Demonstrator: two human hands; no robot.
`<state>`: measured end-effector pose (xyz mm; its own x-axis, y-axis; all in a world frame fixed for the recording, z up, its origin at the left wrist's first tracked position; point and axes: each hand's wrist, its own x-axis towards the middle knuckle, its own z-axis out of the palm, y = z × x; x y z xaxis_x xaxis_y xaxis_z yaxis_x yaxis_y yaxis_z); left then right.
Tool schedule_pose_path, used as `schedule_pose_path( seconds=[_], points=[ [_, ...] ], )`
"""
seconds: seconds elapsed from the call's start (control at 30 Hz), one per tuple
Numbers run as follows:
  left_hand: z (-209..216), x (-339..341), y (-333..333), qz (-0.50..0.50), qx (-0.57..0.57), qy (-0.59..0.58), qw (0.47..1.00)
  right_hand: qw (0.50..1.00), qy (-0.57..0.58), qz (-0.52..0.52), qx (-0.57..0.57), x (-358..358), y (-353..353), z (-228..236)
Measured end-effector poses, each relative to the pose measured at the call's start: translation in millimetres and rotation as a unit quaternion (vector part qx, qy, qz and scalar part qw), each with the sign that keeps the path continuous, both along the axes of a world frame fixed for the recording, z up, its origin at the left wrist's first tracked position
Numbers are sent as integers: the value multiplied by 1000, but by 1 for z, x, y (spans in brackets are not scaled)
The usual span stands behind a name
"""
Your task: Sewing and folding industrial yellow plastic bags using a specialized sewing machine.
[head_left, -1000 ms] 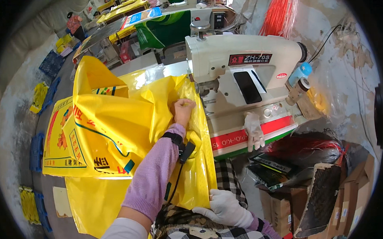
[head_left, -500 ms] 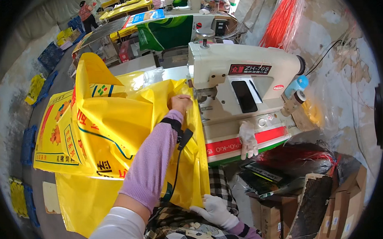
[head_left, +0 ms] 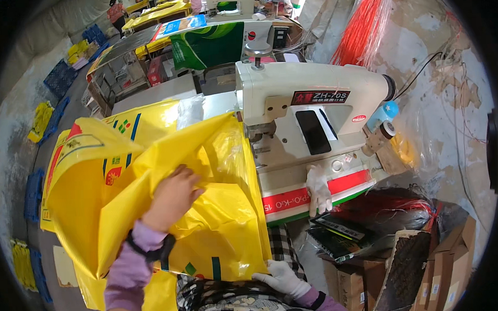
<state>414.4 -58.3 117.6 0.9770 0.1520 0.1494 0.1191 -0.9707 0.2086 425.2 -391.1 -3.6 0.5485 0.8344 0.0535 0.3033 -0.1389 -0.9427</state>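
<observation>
A large yellow printed plastic sack (head_left: 223,211) lies across the table beside a white sewing machine (head_left: 312,90). Its upper layer is lifted and folded over toward the left. My left hand (head_left: 172,195), bare with a purple sleeve and a black wrist band, is against this raised fold, fingers loosely apart and slightly blurred. My right hand (head_left: 285,278), in a white glove, pinches the sack's near right corner above my lap. The sack's right edge runs alongside the machine's needle area.
A phone (head_left: 312,132) rests on the machine bed, and a loose white glove (head_left: 318,190) hangs at its front edge. Cardboard boxes (head_left: 349,288) stand at the lower right. Red strands (head_left: 363,28) hang by the wall. Blue crates (head_left: 61,78) line the left floor.
My left hand has left the sack's edge by the needle and moved left and nearer, while the sack's upper layer folded leftward. My right hand stays at the near corner.
</observation>
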Motion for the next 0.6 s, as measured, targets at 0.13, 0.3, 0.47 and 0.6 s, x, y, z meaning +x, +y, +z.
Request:
schedule_pose_path(
  seconds=[0.13, 0.3, 0.47, 0.6],
  points=[
    [61, -44, 29, 37, -29, -177, 983, 984, -81, -1, -161, 58, 49, 0],
    [156, -117, 179, 374, 451, -125, 800, 995, -80, -60, 24, 47, 92, -2],
    [130, -165, 353, 408, 123, -18, 905, 976, -189, 26, -102, 28, 107, -8],
    [101, -88, 335, 324, 182, -103, 922, 946, -282, 144, 67, 26, 140, 54]
  ],
)
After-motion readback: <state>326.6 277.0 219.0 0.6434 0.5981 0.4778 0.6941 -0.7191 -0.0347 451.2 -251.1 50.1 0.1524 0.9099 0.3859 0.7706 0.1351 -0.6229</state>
